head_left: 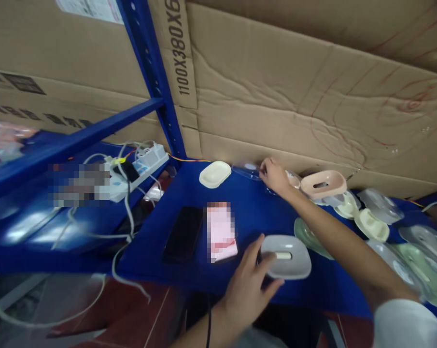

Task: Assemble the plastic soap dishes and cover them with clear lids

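Observation:
My left hand [249, 285] grips the near left edge of a grey oval soap-dish part [288, 256] lying on the blue table [247, 212], thumb on top. My right hand [275, 175] reaches to the back of the table and pinches the edge of a clear plastic lid [247, 169] by the cardboard wall. A cream oval dish [215, 173] lies just left of that lid. A pink dish [323, 183] with a slot stands to the right of my right hand.
Several clear, cream and pale green dish parts [381, 227] crowd the table's right side. A black phone [184, 234] and a pink blurred phone [220, 231] lie at the left. A white power strip [146, 162] with cables sits on the left shelf. Cardboard [294, 96] stands behind.

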Available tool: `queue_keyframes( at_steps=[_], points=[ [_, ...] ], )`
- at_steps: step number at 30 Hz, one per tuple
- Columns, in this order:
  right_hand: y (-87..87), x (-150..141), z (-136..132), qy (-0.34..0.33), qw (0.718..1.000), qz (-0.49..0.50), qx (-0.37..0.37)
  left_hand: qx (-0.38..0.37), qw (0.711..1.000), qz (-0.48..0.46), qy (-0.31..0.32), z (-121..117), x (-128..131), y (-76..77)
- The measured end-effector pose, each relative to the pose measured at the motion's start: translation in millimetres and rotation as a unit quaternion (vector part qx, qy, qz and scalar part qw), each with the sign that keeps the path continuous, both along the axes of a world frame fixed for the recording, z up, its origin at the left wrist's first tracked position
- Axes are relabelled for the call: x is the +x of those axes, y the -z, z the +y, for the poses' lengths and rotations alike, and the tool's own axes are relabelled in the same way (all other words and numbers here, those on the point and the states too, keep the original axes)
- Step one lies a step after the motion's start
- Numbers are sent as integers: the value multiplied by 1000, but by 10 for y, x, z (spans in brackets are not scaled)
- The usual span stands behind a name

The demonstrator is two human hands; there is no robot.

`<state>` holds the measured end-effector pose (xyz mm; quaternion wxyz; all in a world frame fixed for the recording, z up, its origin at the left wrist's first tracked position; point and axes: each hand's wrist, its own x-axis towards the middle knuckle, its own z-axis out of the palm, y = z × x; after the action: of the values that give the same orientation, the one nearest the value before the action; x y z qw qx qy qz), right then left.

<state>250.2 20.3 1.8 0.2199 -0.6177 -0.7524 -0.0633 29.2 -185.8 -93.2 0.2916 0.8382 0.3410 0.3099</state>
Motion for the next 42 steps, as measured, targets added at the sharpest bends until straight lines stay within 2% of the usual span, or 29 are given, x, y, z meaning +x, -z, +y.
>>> queue_keyframes(
  at_steps=[3,5,7,9,12,15,17,21,26,30,33,35,38,42],
  points=[
    [-179,-4,-247,-84,995,-10,-46,20,999,-20,24,-94,-74,229],
    [-281,8,-612,-147,986,-19,-71,4,1000,-25,-7,-186,-116,362],
    [-336,39,-1070,-198,972,-31,-120,-35,999,-25,-28,-240,-142,387],
    [-318,92,-1527,-196,974,-46,-109,-72,996,-34,-32,-214,-142,294],
    [-129,186,-2102,-149,987,-54,-23,-74,996,-37,-39,-61,-96,74],
    [165,255,-2510,-76,996,-40,24,-63,998,-27,-18,65,-57,-70],
    [329,286,-2670,-47,998,-27,30,-86,996,-22,-20,87,-58,-112],
    [536,345,-2765,-90,995,-15,32,-126,991,1,-36,37,-112,-103],
    [714,314,-2871,-151,988,-9,28,-79,996,-30,6,-65,-222,28],
    [684,278,-2845,-211,977,3,-37,-64,996,-51,32,-10,-228,20],
    [616,303,-2696,-247,968,-12,-45,-58,997,-47,35,104,-171,-54],
    [598,323,-2642,-241,970,-12,-35,-58,997,-41,41,152,-138,-95],
    [620,341,-2698,-197,980,4,1,-34,998,-41,21,145,-121,-123],
    [678,345,-2839,-70,992,47,99,-18,1000,-20,-7,79,-122,-140]
  ],
)
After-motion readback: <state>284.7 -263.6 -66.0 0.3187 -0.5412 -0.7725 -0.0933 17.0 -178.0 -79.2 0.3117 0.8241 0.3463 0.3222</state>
